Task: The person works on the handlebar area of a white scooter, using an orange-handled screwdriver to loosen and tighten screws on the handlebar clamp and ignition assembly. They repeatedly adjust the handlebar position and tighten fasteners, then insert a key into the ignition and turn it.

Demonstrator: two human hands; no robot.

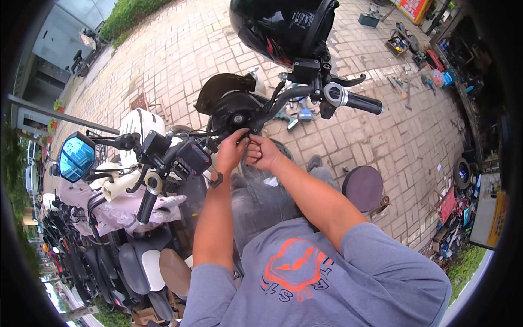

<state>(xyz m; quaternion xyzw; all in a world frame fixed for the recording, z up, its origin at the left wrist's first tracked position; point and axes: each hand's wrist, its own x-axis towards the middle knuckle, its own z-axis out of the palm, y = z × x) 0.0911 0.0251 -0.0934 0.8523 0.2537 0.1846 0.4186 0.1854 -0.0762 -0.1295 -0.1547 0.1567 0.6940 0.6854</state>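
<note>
My left hand point(231, 150) and my right hand point(263, 152) meet fingertip to fingertip just below the ignition lock point(237, 118) of a scooter. Both have their fingers pinched together. Whatever lies between them is too small or too hidden to name. Above them is the black front panel point(226, 92). The scooter's handlebar point(284, 101) spreads to both sides, with a right grip point(362, 102) and a left grip point(148, 204). On the left side sit a blue-tinted mirror point(78, 157) and a dark box-shaped display point(193, 159).
A black helmet point(278, 27) rests over the right handlebar. On the brick paving beyond lie a teal power drill point(289, 120) and scattered hand tools point(407, 92). A round stool point(363, 188) stands at my right. Parked scooters point(128, 267) crowd the left.
</note>
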